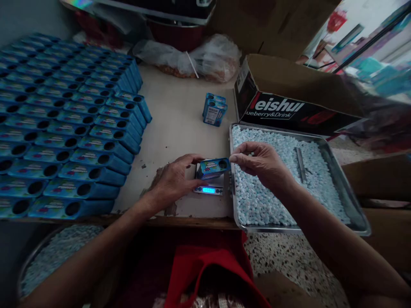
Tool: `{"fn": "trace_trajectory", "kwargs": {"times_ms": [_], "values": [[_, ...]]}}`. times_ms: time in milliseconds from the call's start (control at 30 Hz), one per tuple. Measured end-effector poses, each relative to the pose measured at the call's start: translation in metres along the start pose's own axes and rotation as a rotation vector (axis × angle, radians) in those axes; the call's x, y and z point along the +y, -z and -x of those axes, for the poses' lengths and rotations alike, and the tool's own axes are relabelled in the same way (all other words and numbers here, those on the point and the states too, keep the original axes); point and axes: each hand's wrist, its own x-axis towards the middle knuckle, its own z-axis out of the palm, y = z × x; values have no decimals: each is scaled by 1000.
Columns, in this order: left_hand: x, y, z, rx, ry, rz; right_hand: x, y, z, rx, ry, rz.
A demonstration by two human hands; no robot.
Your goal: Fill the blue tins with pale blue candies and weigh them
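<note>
A small blue box with a round dark opening at its right end lies on a small digital scale whose display glows blue. My left hand is around the box's left end, thumb on the near side and fingers on the far side. Just right of the opening, my right hand is closed, thumb against fingertips. A pale candy piece shows between its fingers. Beneath that hand, a metal tray holds a layer of white and light-blue candies, with a flat metal strip lying on them.
Rows of similar blue boxes fill the table's left side. A few blue boxes stand upright farther back. Behind the tray is an open black carton; tied plastic bags lie at the back. More candies fill a container below left.
</note>
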Motion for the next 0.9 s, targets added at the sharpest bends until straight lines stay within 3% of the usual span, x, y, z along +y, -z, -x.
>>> {"fn": "trace_trajectory", "kwargs": {"times_ms": [133,267,333,400,433,500,633,733,900], "values": [[13,-10,-2,15,0,-38,-2,2,-2,19,33,-44],[19,-23,-8,67,38,-1,8,30,3,120,114,102],[21,-27,-16,115,-74,-28,20,48,7,209,171,336],[26,-29,-28,154,-279,-103,35,61,10,295,204,471],[30,-30,-35,177,-394,-148,42,63,10,328,204,429],[40,-34,-50,243,-605,-229,51,60,8,353,148,127],[55,-46,-75,402,-838,-327,51,42,1,220,-138,-587],[51,-58,-85,412,-834,-359,44,36,3,101,-241,-830],[35,-72,-88,398,-710,-357,46,41,13,68,-285,-968]]}}
